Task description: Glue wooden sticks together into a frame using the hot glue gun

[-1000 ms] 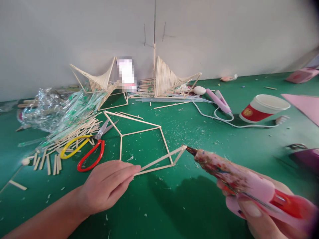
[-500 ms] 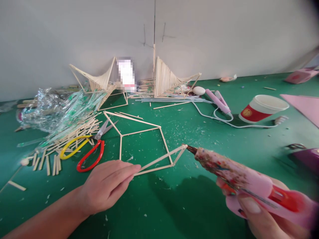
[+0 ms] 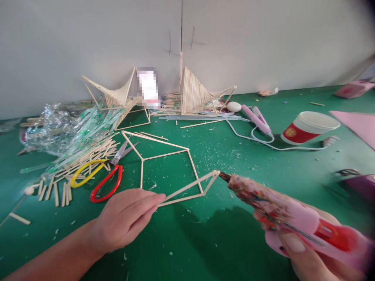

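Pinching the near-left corner of the stick frame (image 3: 164, 171), the left hand (image 3: 125, 218) steadies it on the green table (image 3: 211, 242) so the right hand (image 3: 295, 249), gripping the glue gun (image 3: 281, 210), can hold the nozzle at the right joint.

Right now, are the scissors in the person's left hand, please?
No, the left hand pinches the stick frame; the scissors lie on the table.

The scene was evenly and softly lit. A broad, soft shadow was cast on the table (image 3: 205, 249) beneath the glue gun (image 3: 293, 218), which was blurred. Edges were bent, and the upper right corner was darkened.
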Available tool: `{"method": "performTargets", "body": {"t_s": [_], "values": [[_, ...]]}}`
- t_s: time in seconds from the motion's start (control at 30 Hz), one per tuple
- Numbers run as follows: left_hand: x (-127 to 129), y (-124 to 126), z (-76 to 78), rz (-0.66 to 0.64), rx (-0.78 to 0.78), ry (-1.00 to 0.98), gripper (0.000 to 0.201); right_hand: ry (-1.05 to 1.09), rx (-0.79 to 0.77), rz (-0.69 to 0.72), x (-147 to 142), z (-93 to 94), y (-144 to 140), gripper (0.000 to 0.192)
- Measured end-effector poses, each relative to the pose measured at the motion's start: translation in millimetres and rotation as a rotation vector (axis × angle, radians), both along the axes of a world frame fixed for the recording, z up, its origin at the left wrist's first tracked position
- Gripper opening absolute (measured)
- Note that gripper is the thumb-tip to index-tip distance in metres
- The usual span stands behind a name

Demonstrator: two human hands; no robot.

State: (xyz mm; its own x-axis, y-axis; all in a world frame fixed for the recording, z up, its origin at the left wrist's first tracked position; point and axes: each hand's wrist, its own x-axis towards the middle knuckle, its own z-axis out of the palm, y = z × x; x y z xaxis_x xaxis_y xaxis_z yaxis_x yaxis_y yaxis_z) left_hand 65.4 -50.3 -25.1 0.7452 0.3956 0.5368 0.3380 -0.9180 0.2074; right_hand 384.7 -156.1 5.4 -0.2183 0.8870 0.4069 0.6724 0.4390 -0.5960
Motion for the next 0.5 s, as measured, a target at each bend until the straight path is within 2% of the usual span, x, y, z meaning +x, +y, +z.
{"method": "performTargets", "body": {"t_s": [0.33, 0.5], "values": [[-1.2, -0.7, -0.4, -0.017, -0.001, -0.007, 0.030, -0.002, 0.000, -0.007, 1.0, -9.9, -0.3, 0.050], [-0.8, -0.7, -0.1, -0.024, -0.003, -0.007, 0.030, -0.015, -0.003, -0.034, 2.0, -8.1, -1.1, 0.050]]}}
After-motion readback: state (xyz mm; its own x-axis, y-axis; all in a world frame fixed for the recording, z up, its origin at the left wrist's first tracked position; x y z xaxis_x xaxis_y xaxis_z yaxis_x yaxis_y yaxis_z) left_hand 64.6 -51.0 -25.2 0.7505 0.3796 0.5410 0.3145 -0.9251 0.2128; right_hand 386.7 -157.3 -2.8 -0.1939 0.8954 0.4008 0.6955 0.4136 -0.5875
